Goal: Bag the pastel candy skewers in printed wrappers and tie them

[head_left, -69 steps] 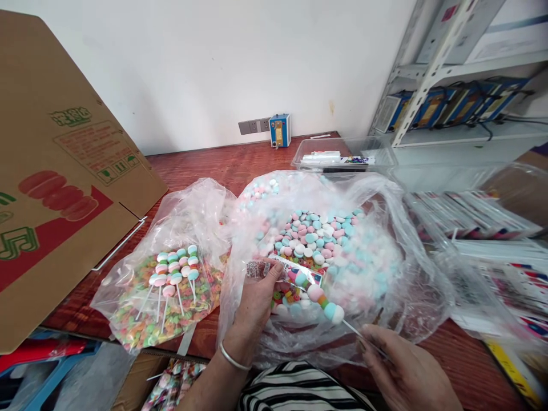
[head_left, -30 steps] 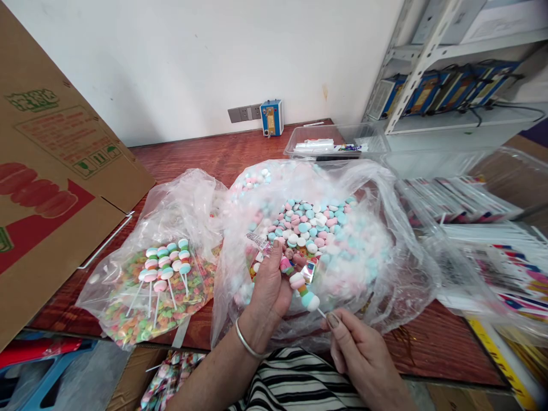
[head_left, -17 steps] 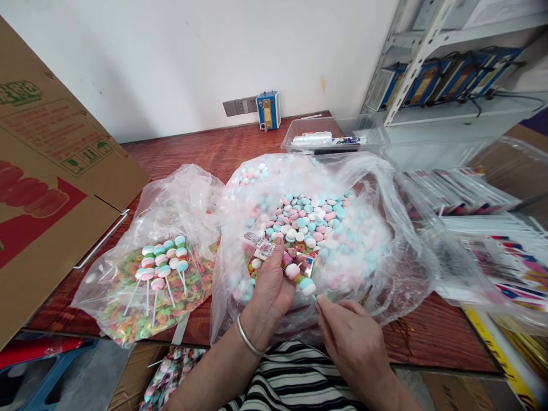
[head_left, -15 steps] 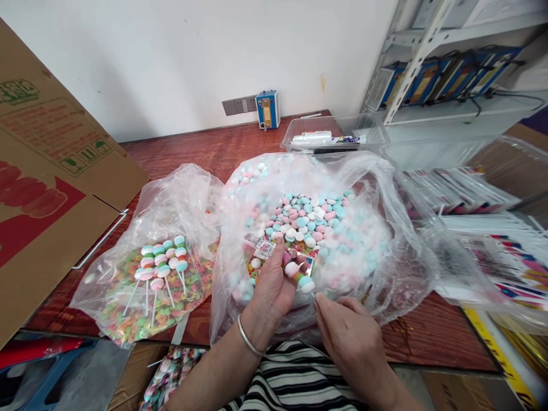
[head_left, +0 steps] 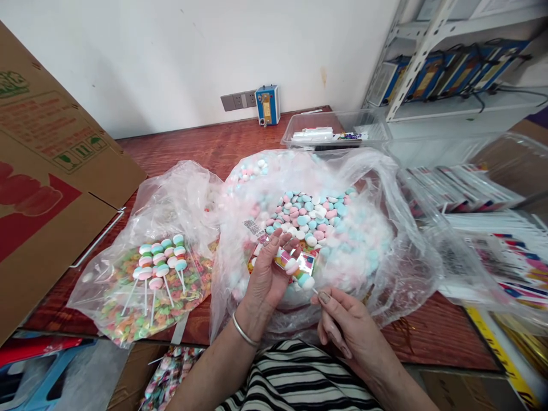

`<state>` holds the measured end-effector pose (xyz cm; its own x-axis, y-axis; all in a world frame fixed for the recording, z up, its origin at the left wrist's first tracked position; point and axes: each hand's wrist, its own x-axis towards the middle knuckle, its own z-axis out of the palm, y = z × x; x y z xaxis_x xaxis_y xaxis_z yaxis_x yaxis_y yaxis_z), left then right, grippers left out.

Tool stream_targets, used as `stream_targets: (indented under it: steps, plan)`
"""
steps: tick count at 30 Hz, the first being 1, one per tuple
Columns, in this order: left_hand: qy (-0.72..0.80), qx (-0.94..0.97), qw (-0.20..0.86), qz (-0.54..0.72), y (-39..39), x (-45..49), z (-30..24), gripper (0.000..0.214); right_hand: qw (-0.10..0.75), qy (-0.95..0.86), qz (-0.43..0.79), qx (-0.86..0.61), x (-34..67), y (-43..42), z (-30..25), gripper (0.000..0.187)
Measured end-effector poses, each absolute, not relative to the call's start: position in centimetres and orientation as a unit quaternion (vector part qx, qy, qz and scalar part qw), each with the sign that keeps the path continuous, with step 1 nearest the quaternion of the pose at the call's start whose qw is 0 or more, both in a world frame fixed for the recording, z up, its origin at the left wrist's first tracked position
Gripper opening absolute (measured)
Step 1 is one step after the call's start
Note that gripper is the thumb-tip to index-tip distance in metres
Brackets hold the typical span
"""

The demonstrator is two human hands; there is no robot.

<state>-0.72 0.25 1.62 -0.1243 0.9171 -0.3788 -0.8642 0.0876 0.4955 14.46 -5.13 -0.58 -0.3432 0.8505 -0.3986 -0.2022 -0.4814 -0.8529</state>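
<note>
Over the big clear bag (head_left: 411, 251) of pink, blue and white candies, a candy lollipop (head_left: 305, 281) slants between my two hands. My right hand (head_left: 349, 319) pinches the lower end of its white stick. My left hand (head_left: 269, 271), palm up, cradles the upper end of the lollipop in loosely curled fingers. Clear wrapping with printed labels (head_left: 256, 228) shows just beyond my left thumb; whether that hand grips it I cannot tell. Several finished-looking lollipops (head_left: 160, 260) lie to the left on a clear bag (head_left: 184, 177) of small ring candies (head_left: 137, 325).
A cardboard box (head_left: 64, 154) stands at the left. At the back are a blue device (head_left: 268, 105) and a clear plastic tray (head_left: 295, 123). Printed packets (head_left: 505, 268) are stacked at the right, below a white shelf (head_left: 415, 114). Wrapped candies (head_left: 171, 377) lie below the table edge.
The fingers of my left hand have loosened and spread around the lollipop's upper end. My right hand has turned, showing its thumb and fingertips pinching the stick.
</note>
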Motion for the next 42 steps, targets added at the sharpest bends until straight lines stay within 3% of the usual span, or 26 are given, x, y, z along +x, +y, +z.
stream_targets:
  steps: [2,6,8,10,14,17,24,26,30,32,34,39,42]
  plan:
    - [0.341,0.030,0.637,0.690,0.5,-0.6,1.8,0.024,0.359,-0.492,0.629,-0.483,14.7,-5.2,-0.8,0.033]
    - [0.337,0.020,0.642,0.688,0.8,-0.1,2.1,0.018,0.389,-0.724,0.285,-0.493,15.4,-5.3,-1.1,0.021]
    - [0.330,0.015,0.644,0.690,0.8,0.3,2.1,0.021,0.394,-0.746,0.226,-0.486,15.5,-5.3,-1.2,0.020]
    - [0.318,0.017,0.652,0.688,0.7,0.7,2.0,0.024,0.388,-0.714,0.312,-0.492,15.3,-5.3,-1.1,0.023]
    - [0.291,0.030,0.685,0.667,0.0,1.8,1.7,0.031,0.354,-0.454,0.663,-0.479,13.9,-5.2,-0.5,0.036]
    - [0.280,0.034,0.707,0.648,-0.4,2.0,1.8,0.031,0.368,-0.318,0.755,-0.440,13.2,-5.0,-0.2,0.039]
    - [0.280,0.086,0.675,0.677,0.9,-0.5,1.9,0.033,0.357,-0.427,0.690,-0.463,14.1,-4.8,-0.9,0.040]
    - [0.278,0.073,0.679,0.675,1.3,-0.6,1.8,0.025,0.369,-0.547,0.576,-0.482,14.5,-4.8,-1.2,0.033]
    - [0.270,-0.001,0.676,0.686,1.5,0.7,2.0,0.025,0.420,-0.751,0.210,-0.464,14.9,-5.0,-1.5,0.017]
    - [0.266,-0.026,0.681,0.682,1.3,1.6,2.2,0.027,0.430,-0.770,0.149,-0.446,14.8,-5.2,-1.4,0.016]
    - [0.268,-0.036,0.688,0.673,1.0,2.3,2.4,0.028,0.433,-0.752,0.188,-0.459,14.7,-5.2,-1.0,0.016]
    - [0.269,-0.021,0.717,0.642,0.6,2.0,2.2,0.030,0.388,-0.644,0.425,-0.504,15.1,-4.9,-0.5,0.028]
    - [0.272,-0.009,0.700,0.660,0.9,1.2,2.1,0.021,0.377,-0.570,0.544,-0.487,15.2,-4.7,-1.0,0.036]
